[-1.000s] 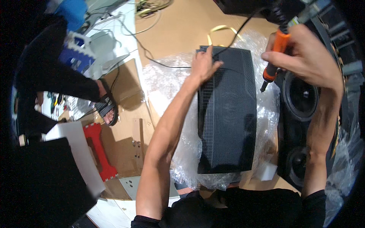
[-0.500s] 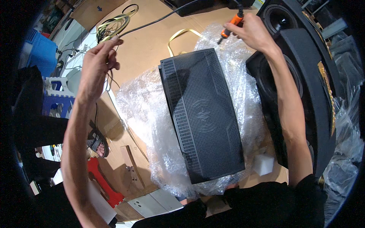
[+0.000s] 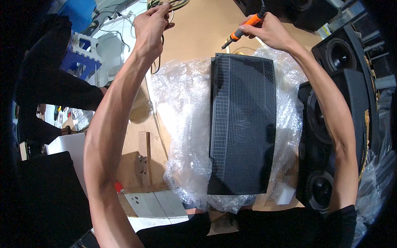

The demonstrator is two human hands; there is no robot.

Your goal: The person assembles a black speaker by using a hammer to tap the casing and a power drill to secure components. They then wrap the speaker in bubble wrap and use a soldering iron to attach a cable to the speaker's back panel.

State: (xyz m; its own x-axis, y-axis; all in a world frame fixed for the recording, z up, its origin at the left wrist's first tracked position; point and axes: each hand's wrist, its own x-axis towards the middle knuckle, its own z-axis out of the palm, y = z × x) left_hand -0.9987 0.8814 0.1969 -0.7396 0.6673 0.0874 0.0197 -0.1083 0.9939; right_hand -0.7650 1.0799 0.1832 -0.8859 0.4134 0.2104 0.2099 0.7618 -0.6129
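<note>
A black speaker cabinet with a perforated front grille (image 3: 242, 124) lies on crumpled bubble wrap (image 3: 186, 111). My right hand (image 3: 271, 35) grips an orange corded electric screwdriver, or a tool much like one (image 3: 237, 34). Its slim dark tip points down and left, just above the cabinet's far end. At the top left, my left hand (image 3: 151, 27) has thumb and fingers pinched together beside a coil of yellowish and dark cable (image 3: 180, 4). Whatever is between those fingertips is too small to make out.
Black speakers with round drivers (image 3: 341, 53) stand along the right, with clear plastic sheeting (image 3: 372, 177) beyond. A white foam block (image 3: 284, 194) is near the cabinet's lower right corner. Left are a wooden strip (image 3: 144, 159), small screws (image 3: 142, 158), a blue-white stool (image 3: 82, 56) and another person's dark-clothed leg (image 3: 62, 89).
My view has shifted, so the cabinet appears farther right and more upright. The orange tool has moved from over the bubble wrap right of the cabinet to its far left corner.
</note>
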